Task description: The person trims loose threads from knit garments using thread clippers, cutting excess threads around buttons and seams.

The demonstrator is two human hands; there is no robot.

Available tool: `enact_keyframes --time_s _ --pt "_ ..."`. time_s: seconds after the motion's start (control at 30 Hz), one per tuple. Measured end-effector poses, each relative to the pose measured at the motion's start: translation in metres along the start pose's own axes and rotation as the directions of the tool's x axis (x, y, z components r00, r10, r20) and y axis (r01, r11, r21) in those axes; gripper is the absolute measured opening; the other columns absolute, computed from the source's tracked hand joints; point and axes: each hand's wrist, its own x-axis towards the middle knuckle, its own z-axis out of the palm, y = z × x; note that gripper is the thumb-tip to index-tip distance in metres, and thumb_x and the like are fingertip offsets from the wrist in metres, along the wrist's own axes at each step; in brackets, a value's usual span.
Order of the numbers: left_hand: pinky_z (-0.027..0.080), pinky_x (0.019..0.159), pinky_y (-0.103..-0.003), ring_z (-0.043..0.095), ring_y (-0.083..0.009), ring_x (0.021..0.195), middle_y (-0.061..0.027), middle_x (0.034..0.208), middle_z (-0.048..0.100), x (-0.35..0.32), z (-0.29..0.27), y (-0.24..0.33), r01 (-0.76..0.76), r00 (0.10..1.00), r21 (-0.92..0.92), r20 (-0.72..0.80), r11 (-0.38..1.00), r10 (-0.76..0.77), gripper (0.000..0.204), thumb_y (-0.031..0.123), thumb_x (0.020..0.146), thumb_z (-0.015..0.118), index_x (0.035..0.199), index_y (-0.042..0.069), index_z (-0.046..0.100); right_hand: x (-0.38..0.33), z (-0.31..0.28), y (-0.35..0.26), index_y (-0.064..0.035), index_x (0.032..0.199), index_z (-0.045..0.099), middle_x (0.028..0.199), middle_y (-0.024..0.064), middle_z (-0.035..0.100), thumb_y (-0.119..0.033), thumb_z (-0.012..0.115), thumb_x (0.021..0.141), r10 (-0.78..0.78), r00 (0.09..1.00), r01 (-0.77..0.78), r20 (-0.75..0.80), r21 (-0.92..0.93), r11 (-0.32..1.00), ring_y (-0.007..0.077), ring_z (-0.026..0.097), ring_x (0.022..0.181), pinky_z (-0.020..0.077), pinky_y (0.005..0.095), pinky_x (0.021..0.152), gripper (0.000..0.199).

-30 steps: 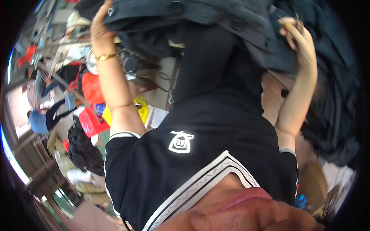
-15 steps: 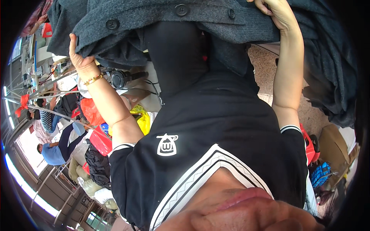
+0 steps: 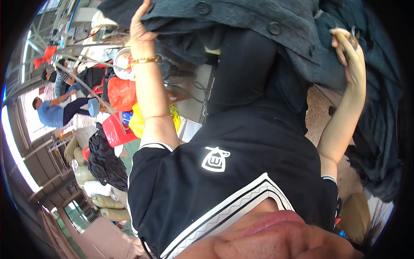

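Note:
A dark grey knitted cardigan [image 3: 241, 17] with large dark buttons spreads across my lap at the top of the view. My left hand [image 3: 141, 30], a gold bracelet at its wrist, grips the cardigan's left edge; the thumb points up and the other fingers are partly hidden by the cloth. At the right, my right hand [image 3: 351, 56] is raised over the garment with its fingers bent and drawn together. Something small and thin shows by its fingertips, too small to name. More dark grey cloth [image 3: 379, 112] hangs beyond my right forearm.
Left of me are a red plastic stool [image 3: 115, 131], an orange-red bag [image 3: 120, 94], a yellow bag [image 3: 137, 121] and a black rounded device [image 3: 168, 69] with cables. Farther off, a person in blue [image 3: 51, 113] stands near stacked sacks [image 3: 105, 201]. A cardboard box [image 3: 355, 216] lies lower right.
The view has turned, and the cardigan lies farther right in it. My right hand has come away from the cardigan's buttoned edge, lower and farther right; my left hand still grips the cloth.

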Motion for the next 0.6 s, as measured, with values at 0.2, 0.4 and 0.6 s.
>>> enact_keyframes --time_s 0.2,0.4,0.6 --pt "0.048 0.095 -0.041 0.064 -0.0277 0.101 -0.0135 0.108 0.068 -0.041 0.057 -0.011 0.048 0.999 0.065 -0.015 0.997 -0.047 0.031 0.020 0.083 0.069 0.106 0.000 0.065 0.002 0.003 -0.002 0.0001 0.103 0.067 0.077 0.0002 0.058 -0.021 0.058 0.094 0.030 0.999 -0.030 -0.017 0.041 0.999 -0.0007 0.033 0.045 0.0212 0.0163 0.043 0.025" --pt "0.049 0.093 -0.039 0.064 -0.0254 0.098 -0.0110 0.105 0.069 -0.043 0.053 -0.008 0.010 0.999 0.065 0.038 0.998 -0.012 0.029 0.016 0.081 0.069 0.106 0.002 0.066 0.003 0.008 -0.004 -0.0002 0.108 0.065 0.076 -0.0005 0.056 -0.021 0.058 0.094 0.044 0.999 -0.045 -0.012 -0.023 0.999 -0.0005 0.033 0.046 0.0205 0.0167 0.043 0.026" --pt "0.049 0.082 -0.028 0.063 -0.0167 0.090 -0.0064 0.099 0.068 -0.061 0.080 0.006 -0.158 0.965 0.335 0.252 0.929 0.073 0.031 0.018 0.081 0.069 0.106 0.001 0.064 -0.001 0.041 -0.024 -0.0026 0.125 0.059 0.073 -0.0072 0.047 -0.014 0.069 0.082 0.000 0.997 0.024 0.079 -0.294 0.955 -0.0001 0.039 0.059 0.0257 0.0158 0.052 0.046"
